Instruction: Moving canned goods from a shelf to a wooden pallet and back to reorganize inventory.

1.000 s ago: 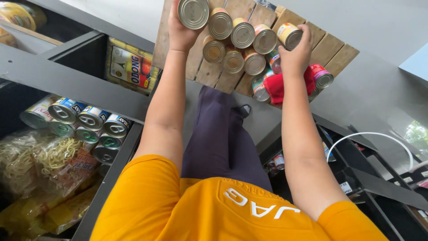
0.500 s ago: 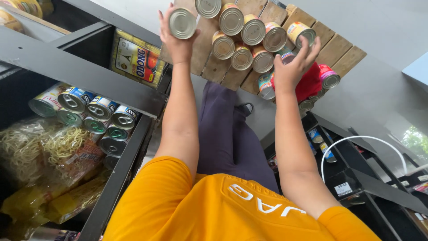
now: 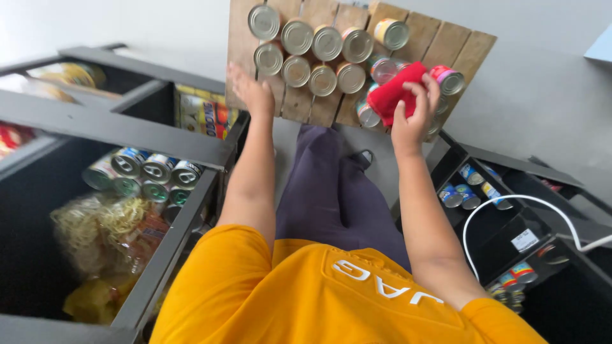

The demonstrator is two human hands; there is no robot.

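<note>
Grey floor, dark metal shelving on both sides, 1 wooden pallet ahead of the person's feet.

Item 1: silver tins, about 9, standing upright in 2 rows on the pallet, lids up, packed side by side; this looks like staging stock close to the racks.

Item 2: red cloth, bunched, pressed against the coloured tins at the pallet's right end. The right hand grips it, fingers curled over the top edge, thumb alongside, wrist bent back, arm stretched forward; the hold suits wiping.

Item 3: left hand, arm extended, palm down at the pallet's left edge just below the nearest silver tin. Fingers are loosely spread and hold nothing; whether they touch the wood cannot be told.

Item 4: blue-labelled tins lying on their sides in the left shelf, above bagged noodles.

Item 5: white cable looping over the right rack.
</note>
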